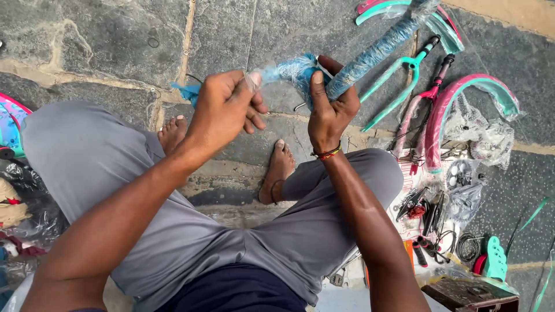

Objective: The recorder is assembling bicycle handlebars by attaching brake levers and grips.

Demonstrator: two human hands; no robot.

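Note:
My right hand (328, 110) grips a teal bicycle frame tube (376, 52) wrapped in clear plastic, thumb pressed on its wrapped end. My left hand (225, 110) pinches a strip of the clear plastic wrap (272, 72) between thumb and fingers, pulled out to the left from the tube's end. A scrap of blue wrap (186, 92) shows behind the left hand. I sit with grey trousers and bare feet (277, 173) on a stone floor.
To the right lie a teal fork (399, 86), a pink fork (419, 110), pink-and-teal mudguards (462, 98), bagged small parts (491, 138), cables and tools (430, 219), and a teal chain guard piece (495, 260). Bags and cloth (17, 202) sit at left.

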